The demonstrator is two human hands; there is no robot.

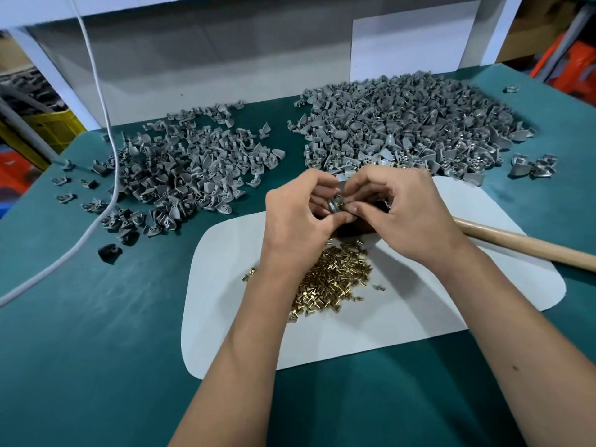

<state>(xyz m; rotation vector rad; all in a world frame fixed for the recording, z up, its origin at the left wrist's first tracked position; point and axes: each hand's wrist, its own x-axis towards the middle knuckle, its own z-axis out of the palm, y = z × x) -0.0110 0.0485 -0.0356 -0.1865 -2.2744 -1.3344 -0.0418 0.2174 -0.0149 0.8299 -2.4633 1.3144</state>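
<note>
holds small grey plastic part [334,205] pinched between curled fingertips of left hand [298,217] and right hand [408,212], raised above white mat [225,317], just behind brass rivet heap [332,282]. wooden handle [522,241] to the right, on mat edge.

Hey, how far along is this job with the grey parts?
Likely past halfway. The bigger right pile shows brass in some pieces, so it is probably done. In hand: the left hand and right hand pinch one grey part. The smaller left pile and the brass pins remain.
</note>
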